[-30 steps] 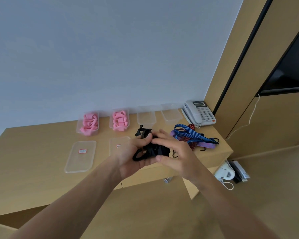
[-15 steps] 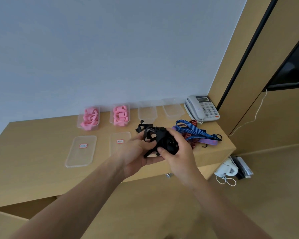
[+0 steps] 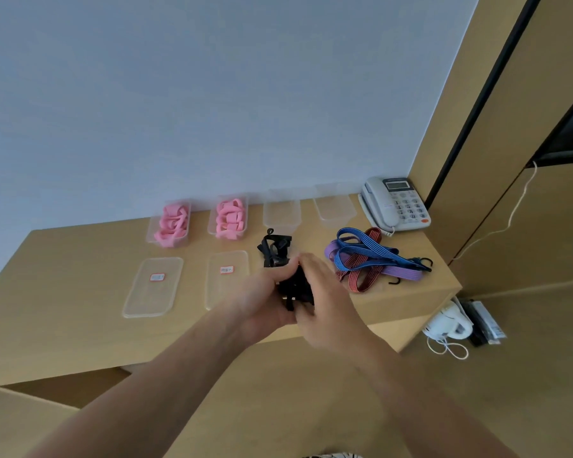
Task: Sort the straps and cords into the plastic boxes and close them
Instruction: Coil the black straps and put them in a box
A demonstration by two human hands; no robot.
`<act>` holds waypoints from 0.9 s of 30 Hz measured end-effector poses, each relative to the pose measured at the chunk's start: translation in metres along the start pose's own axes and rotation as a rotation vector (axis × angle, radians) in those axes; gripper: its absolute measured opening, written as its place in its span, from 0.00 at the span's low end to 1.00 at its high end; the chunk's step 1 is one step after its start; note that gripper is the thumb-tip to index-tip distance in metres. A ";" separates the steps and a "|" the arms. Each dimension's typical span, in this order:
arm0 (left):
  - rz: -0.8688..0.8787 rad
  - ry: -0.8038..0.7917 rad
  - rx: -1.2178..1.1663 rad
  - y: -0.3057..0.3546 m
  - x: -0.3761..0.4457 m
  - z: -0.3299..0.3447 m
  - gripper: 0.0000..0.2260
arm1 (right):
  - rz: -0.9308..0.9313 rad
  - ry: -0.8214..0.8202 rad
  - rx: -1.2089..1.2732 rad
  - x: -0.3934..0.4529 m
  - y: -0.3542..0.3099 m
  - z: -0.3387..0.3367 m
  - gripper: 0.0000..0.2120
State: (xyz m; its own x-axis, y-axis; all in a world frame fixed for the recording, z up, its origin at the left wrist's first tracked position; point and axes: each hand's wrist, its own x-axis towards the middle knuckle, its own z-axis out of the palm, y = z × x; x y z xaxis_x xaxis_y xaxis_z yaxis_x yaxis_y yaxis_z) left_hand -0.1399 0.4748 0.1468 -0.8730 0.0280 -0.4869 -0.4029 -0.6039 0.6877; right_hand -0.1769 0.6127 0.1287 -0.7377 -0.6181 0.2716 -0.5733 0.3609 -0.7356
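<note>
Hands meet over the front edge of the surface (image 3: 63,325), both pressed around one bundle of black strap (image 3: 295,289). The left hand (image 3: 262,302) cups it from the near side with the thumb over the top, and the right hand (image 3: 325,299) closes on it from the right, fingers curled. A moment ago loose loops of this strap stuck out between the fingers; now most of it is squeezed into a tight wad, which suggests it is nearly ready to drop into a box.

Just behind the hands a second black strap (image 3: 273,246) lies loose on the surface. To the right sits a tangle of blue, red and purple cords (image 3: 368,256), unsorted. Along the wall stand four clear boxes: two already hold pink straps (image 3: 172,223) (image 3: 230,218), and two empty boxes (image 3: 282,211) (image 3: 334,206) wait beside a telephone (image 3: 394,203). Two lids (image 3: 153,287) (image 3: 227,276) lie flat in front of the pink boxes, so none is closed yet. The nearer empty box looks like the likely target.
</note>
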 end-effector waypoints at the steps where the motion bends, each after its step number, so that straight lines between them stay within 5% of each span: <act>1: 0.002 0.009 -0.015 -0.001 0.004 0.003 0.16 | 0.037 -0.025 0.101 0.000 0.000 -0.002 0.35; 8: -0.004 0.019 -0.141 -0.011 0.032 0.020 0.16 | 0.287 0.092 0.563 0.003 0.027 -0.021 0.28; 18: 0.054 0.126 -0.185 -0.004 0.067 0.022 0.12 | 0.009 0.071 -0.053 0.023 0.056 -0.007 0.26; 21: 0.047 0.105 -0.079 0.004 0.078 0.012 0.10 | 0.056 -0.025 0.028 0.037 0.063 0.000 0.27; 27: 0.071 0.169 -0.049 0.038 0.124 -0.014 0.14 | 0.269 0.101 0.201 0.094 0.082 0.008 0.20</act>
State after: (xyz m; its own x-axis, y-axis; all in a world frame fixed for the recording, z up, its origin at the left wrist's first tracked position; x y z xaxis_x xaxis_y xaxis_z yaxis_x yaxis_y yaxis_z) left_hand -0.2597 0.4444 0.1055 -0.8386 -0.1482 -0.5242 -0.3241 -0.6377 0.6988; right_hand -0.2902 0.5782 0.0888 -0.8900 -0.4439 0.1042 -0.2796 0.3509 -0.8937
